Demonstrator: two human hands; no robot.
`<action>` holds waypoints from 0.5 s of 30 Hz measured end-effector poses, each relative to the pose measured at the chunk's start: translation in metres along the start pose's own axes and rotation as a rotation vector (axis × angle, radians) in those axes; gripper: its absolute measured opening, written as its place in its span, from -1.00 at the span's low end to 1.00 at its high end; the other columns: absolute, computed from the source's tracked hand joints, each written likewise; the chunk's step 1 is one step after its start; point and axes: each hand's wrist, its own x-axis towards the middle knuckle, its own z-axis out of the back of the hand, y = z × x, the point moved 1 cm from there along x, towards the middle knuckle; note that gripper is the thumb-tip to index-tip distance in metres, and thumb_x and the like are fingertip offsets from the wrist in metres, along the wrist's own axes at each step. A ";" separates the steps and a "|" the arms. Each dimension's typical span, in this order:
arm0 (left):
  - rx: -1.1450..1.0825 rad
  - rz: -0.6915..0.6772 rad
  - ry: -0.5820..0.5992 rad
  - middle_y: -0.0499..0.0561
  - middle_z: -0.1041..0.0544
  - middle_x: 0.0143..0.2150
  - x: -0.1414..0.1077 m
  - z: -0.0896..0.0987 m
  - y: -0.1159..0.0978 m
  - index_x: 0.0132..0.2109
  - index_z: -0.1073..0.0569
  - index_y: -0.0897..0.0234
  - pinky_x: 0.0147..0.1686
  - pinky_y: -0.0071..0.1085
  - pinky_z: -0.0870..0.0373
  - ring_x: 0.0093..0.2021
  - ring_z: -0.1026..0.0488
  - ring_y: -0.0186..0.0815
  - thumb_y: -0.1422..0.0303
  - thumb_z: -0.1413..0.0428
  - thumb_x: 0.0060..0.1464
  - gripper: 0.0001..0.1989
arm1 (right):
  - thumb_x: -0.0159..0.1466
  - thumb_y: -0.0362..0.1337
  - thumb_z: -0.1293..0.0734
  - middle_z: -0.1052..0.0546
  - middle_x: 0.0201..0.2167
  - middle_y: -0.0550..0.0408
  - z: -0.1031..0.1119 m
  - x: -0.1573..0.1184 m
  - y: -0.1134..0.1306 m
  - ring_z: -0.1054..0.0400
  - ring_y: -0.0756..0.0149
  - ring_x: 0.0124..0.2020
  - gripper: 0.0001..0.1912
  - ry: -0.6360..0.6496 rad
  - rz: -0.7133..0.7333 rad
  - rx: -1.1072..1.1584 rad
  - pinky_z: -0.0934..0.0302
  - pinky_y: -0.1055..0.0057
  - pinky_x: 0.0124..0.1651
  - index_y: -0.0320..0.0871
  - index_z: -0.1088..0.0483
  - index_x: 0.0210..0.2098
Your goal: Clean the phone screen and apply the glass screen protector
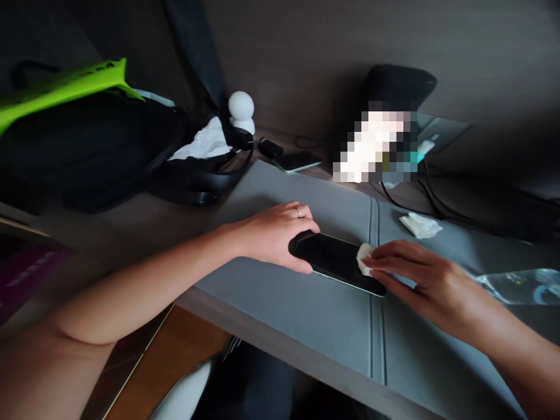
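A black smartphone (330,256) lies screen up on the grey desk mat (306,315). My left hand (280,236) grips its left end, thumb on the near edge and fingers on the far edge; a ring shows on one finger. Over the phone's right end, my right hand (415,274) pinches a small white tissue (364,259) that touches the dark screen. Behind the right hand, a crumpled white tissue (420,225) rests on the mat.
A clear plastic bottle (525,286) lies at the right. Black cables (431,195) run along the back right. At the back stand a white round figure (241,108) and a flat dark device (297,161). A black bag (100,146) fills the left.
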 end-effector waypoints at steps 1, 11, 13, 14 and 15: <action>-0.004 0.014 0.006 0.08 -0.48 0.07 0.000 -0.001 -0.001 0.12 -0.47 0.24 0.15 -0.21 -0.39 0.12 -0.42 -0.11 0.13 -0.36 0.02 -0.44 | 0.43 -0.38 -0.30 -0.55 -0.11 -0.02 0.001 -0.009 -0.001 -0.52 0.21 -0.13 -0.81 -0.022 -0.014 -0.004 -0.39 0.31 -0.11 -0.08 -0.51 -0.04; 0.013 0.084 0.047 0.03 -0.43 0.10 -0.002 -0.009 -0.001 0.19 -0.41 0.15 0.15 -0.21 -0.38 0.14 -0.41 -0.13 0.10 -0.33 0.09 -0.43 | 0.45 -0.40 -0.29 -0.52 -0.11 -0.04 0.004 -0.027 0.004 -0.43 0.25 -0.13 -0.83 0.017 -0.062 0.098 -0.32 0.32 -0.07 -0.16 -0.51 -0.04; 0.019 0.085 0.046 0.02 -0.42 0.10 -0.002 -0.009 -0.002 0.19 -0.41 0.14 0.15 -0.22 -0.38 0.14 -0.41 -0.14 0.09 -0.33 0.09 -0.42 | 0.45 -0.38 -0.28 -0.51 -0.15 -0.02 0.006 -0.028 0.004 -0.42 0.27 -0.18 -0.83 0.025 -0.075 0.094 -0.30 0.34 -0.12 -0.14 -0.51 -0.05; 0.017 0.086 0.043 0.02 -0.43 0.09 -0.001 -0.009 -0.002 0.19 -0.41 0.14 0.15 -0.22 -0.38 0.14 -0.41 -0.15 0.09 -0.33 0.08 -0.42 | 0.46 -0.37 -0.28 -0.51 -0.17 -0.01 0.006 -0.026 0.004 -0.42 0.28 -0.21 -0.83 0.023 -0.080 0.092 -0.28 0.34 -0.14 -0.14 -0.52 -0.06; 0.012 0.088 0.042 0.02 -0.43 0.09 -0.001 -0.009 -0.002 0.18 -0.42 0.15 0.14 -0.22 -0.38 0.14 -0.40 -0.14 0.08 -0.34 0.08 -0.42 | 0.46 -0.37 -0.27 -0.51 -0.19 0.00 0.005 -0.024 0.005 -0.41 0.29 -0.22 -0.83 0.021 -0.083 0.092 -0.28 0.35 -0.15 -0.14 -0.52 -0.07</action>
